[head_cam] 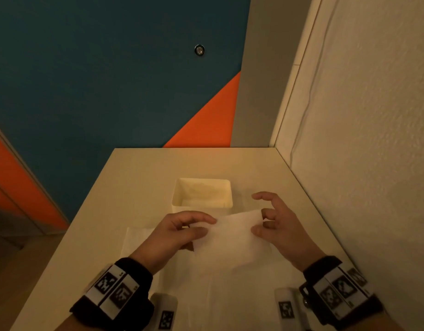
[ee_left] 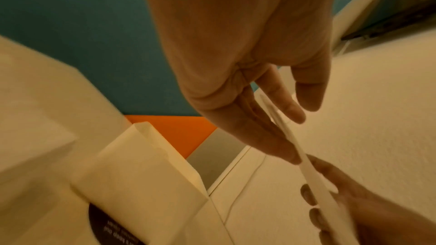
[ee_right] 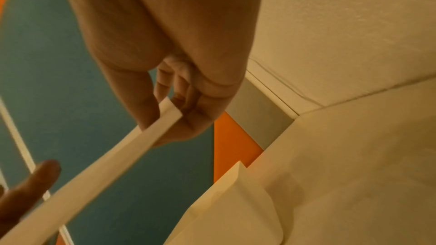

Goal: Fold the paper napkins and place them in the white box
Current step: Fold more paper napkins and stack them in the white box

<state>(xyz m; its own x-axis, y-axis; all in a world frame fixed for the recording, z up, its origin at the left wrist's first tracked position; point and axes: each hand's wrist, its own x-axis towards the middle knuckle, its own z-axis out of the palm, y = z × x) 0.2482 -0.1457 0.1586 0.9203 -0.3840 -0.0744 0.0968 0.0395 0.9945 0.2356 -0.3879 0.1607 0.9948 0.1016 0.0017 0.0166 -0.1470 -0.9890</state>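
Note:
A white paper napkin (head_cam: 230,237), folded over, hangs in the air just in front of the white box (head_cam: 182,206). My left hand (head_cam: 208,225) pinches its left edge between thumb and fingers. My right hand (head_cam: 258,223) pinches its far right corner, with the index finger lifted. The left wrist view shows the napkin (ee_left: 313,176) edge-on between my left hand's (ee_left: 292,137) thumb and fingers. In the right wrist view my right hand (ee_right: 167,120) grips the end of the napkin (ee_right: 106,170). The box (ee_right: 235,208) is open at the top; its contents are unclear.
More flat napkins (head_cam: 139,242) lie spread on the cream table (head_cam: 139,177) under my hands, reaching to the near edge. A textured wall (head_cam: 361,139) borders the table on the right. A blue and orange wall (head_cam: 110,68) stands behind the far edge.

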